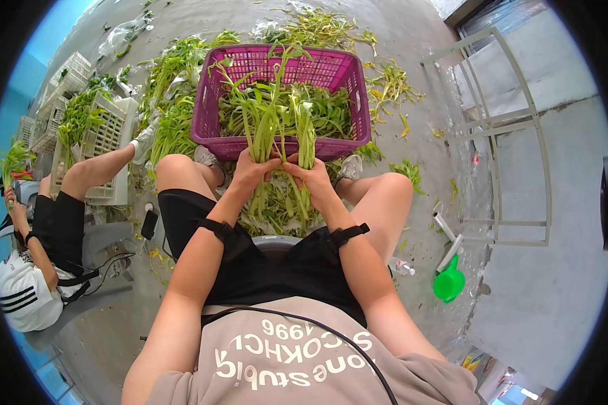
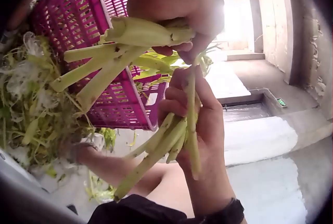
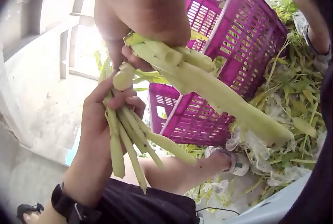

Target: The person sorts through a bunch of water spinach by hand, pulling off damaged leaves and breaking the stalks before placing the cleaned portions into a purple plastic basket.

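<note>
In the head view my left hand grips a bunch of leafy green stalks. Beside it my right hand holds a second, smaller bunch of stalks. The thumbs and fingertips meet around a single stalk between the bunches. Thick pale cut ends stick out below the left hand in the left wrist view. More cut ends jut from under the right hand in the right wrist view. Just beyond both hands stands a purple plastic basket, partly filled with leafy greens.
Leaf scraps lie heaped between my legs, and more greens lie left of the basket. To the left sits another person by pale crates. On the right are a metal frame and a green scoop.
</note>
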### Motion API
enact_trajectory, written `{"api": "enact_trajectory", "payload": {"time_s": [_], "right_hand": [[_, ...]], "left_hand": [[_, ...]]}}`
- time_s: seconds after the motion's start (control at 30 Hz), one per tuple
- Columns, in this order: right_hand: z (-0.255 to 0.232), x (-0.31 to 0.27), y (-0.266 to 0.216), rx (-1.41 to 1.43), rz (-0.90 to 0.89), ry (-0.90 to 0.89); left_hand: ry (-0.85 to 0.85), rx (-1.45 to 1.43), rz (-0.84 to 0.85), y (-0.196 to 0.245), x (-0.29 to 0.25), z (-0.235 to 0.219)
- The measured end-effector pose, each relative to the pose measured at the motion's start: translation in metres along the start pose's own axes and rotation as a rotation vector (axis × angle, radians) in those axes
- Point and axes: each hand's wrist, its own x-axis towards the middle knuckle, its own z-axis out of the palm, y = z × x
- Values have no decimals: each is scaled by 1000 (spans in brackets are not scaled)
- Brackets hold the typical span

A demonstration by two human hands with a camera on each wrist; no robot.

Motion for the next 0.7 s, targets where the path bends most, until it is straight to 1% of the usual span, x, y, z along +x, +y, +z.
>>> {"api": "enact_trajectory", "payload": {"time_s": [0.1,0.27,0.43,0.6,0.7], "right_hand": [[-1,-1,-1,24,12,-10],[0,-1,-2,40,34,-11],[-1,0,0,43,71,-23],[0,-1,-1,38,66,-39],[-1,-1,0,42,64,-41]], "left_hand": [[-9,-6,-2,3,-1,1],[-25,0,-10,-4,2,-2],[-12,-40,-31,1,-1,1],[-75,-8,-22,4,0,-2],[-78,-21,-22,3,0,-1]]}}
